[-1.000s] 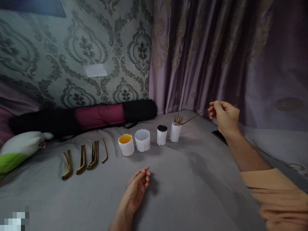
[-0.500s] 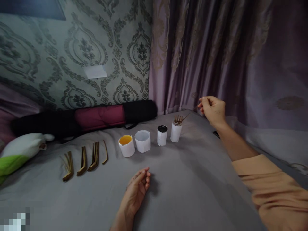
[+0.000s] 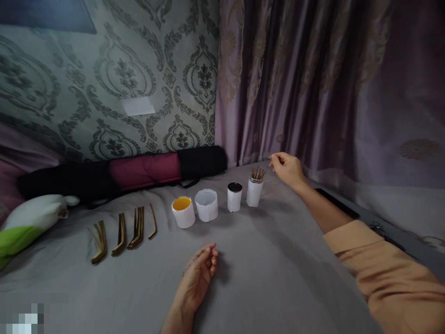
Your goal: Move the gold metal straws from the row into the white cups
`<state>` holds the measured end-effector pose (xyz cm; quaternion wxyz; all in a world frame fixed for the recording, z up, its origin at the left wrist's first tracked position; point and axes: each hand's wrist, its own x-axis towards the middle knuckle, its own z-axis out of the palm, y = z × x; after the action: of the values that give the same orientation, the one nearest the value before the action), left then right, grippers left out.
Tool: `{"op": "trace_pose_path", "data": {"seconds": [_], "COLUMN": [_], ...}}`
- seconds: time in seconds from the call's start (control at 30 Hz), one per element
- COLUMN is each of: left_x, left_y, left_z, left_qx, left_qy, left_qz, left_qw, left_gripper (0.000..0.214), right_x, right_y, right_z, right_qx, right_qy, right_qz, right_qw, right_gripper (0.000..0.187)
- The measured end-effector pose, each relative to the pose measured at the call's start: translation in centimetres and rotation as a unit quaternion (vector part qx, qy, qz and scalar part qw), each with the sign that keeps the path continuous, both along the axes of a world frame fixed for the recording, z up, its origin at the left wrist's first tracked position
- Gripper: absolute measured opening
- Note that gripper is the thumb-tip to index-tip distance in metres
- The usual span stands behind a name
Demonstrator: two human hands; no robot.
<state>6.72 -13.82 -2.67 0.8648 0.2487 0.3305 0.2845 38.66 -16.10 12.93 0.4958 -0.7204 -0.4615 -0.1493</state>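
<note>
My right hand [image 3: 287,168] is at the far right can, thumb and forefinger pinched at the tip of a thin brown stick [image 3: 266,170] that leans out of it. That white-wrapped can [image 3: 255,192] holds several brown sticks [image 3: 257,173] standing upright. Left of it stands a narrower white can with a black inside or top [image 3: 234,196]. Two wide white tubs follow: a pale-grey one inside [image 3: 206,205] and an orange one inside [image 3: 183,212]. In front of the tubs, my left hand [image 3: 200,273] hovers just over the sheet, fingers curled together, nothing visible in them.
Several bent, brass-coloured stick bundles [image 3: 136,227] and a single bent stick [image 3: 152,221] lie on the grey sheet [image 3: 271,287]. A black and maroon bag [image 3: 146,170] lies along the wall. A plush toy [image 3: 31,218] is at left, a dark flat object [image 3: 337,203] at right.
My right hand has moved left and down to the leaning stick's tip at the far right can, uncovering the dark flat object. My left hand has stayed in place.
</note>
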Motion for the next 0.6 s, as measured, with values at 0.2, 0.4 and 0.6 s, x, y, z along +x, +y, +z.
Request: {"op": "trace_pose_path", "data": {"seconds": [0.2,0.4,0.6], "left_x": [0.0,0.0,0.0], "left_y": [0.0,0.0,-0.1], "left_z": [-0.1,0.0,0.2], "left_qx": [0.001,-0.001,-0.005], "left_qy": [-0.001,0.001,0.002], "left_qz": [-0.002,-0.001,0.002], "left_qw": [1.000,1.000,1.000], "left_gripper": [0.019,0.019,0.017], "right_x": [0.2,0.4,0.4], "right_y": [0.4,0.6,0.8], "right_z": [-1.2,-2.2,-3.3], "right_qx": [-0.035,-0.050,-0.054], "right_qy": [-0.007,-0.009,-0.002], "right_qz": [0.000,0.007,0.004], "right_qw": [0.999,0.999,0.999], "right_gripper": [0.026,0.026,0.024]}}
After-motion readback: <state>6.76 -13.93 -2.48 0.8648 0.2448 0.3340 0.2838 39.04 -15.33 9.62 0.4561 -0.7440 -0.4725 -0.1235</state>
